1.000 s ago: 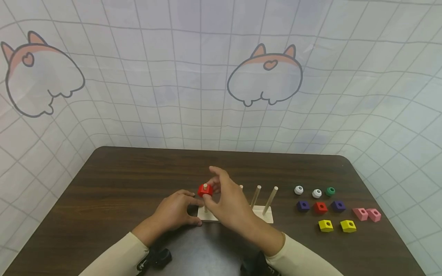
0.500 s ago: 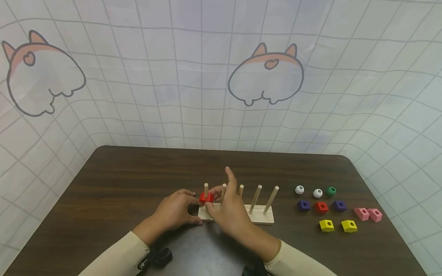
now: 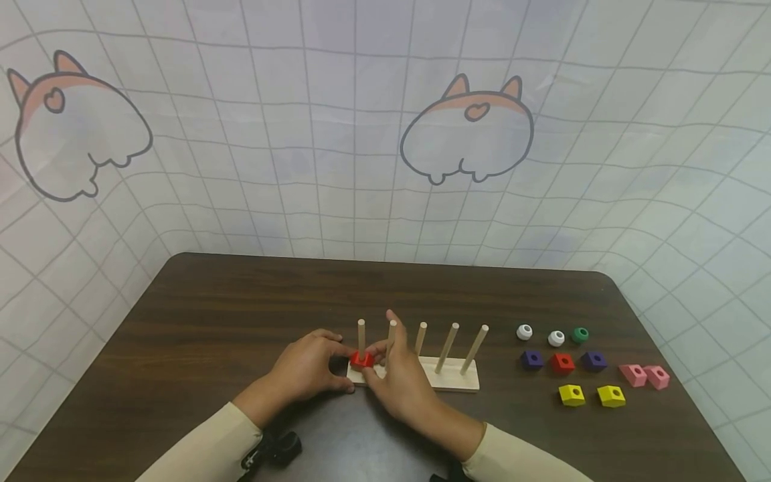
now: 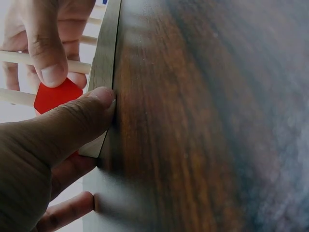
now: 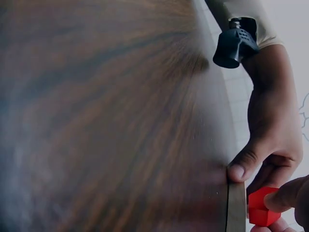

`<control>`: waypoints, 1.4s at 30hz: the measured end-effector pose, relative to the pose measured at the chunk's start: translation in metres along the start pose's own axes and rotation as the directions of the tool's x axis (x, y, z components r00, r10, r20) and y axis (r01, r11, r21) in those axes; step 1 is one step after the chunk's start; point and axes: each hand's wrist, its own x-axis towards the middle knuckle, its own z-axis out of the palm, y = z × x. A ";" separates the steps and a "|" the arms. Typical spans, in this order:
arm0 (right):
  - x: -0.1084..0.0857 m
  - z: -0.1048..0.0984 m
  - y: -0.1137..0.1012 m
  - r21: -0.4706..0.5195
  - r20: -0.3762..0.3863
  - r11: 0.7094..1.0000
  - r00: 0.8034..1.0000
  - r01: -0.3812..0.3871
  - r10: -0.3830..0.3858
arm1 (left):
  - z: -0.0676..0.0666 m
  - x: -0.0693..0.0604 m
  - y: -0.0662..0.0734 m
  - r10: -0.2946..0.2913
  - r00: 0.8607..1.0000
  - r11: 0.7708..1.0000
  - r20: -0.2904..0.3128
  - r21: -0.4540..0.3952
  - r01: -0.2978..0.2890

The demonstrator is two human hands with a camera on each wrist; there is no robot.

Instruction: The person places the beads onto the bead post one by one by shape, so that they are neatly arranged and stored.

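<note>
From my seat here I can read no words, brands or numbers. Pale marks on the black device behind the left hand are too small for me. On the wall cloth beyond that hand I see two heart shapes.

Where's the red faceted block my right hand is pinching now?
In the head view, the red faceted block is around the leftmost wooden peg, low down, between your left hand and right hand.

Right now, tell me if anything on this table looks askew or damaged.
Nothing stands out: a red block is threaded on the leftmost peg, the left hand grips the wooden base, and the loose pieces lie in rough rows.
</note>
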 end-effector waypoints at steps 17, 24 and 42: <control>-0.010 -0.015 -0.003 -0.072 0.130 0.997 0.991 0.003 0.007 | 0.000 0.001 0.001 -0.050 0.999 0.999 0.001 0.020 0.050; -0.032 -0.050 -0.002 -0.132 0.279 0.990 0.960 0.047 -0.008 | 0.001 0.000 0.002 -0.043 0.999 0.999 -0.006 0.032 0.044; -0.067 -0.141 0.060 -0.362 0.282 0.887 0.941 0.288 -0.190 | 0.001 -0.001 0.001 -0.021 1.000 1.000 -0.014 0.005 0.021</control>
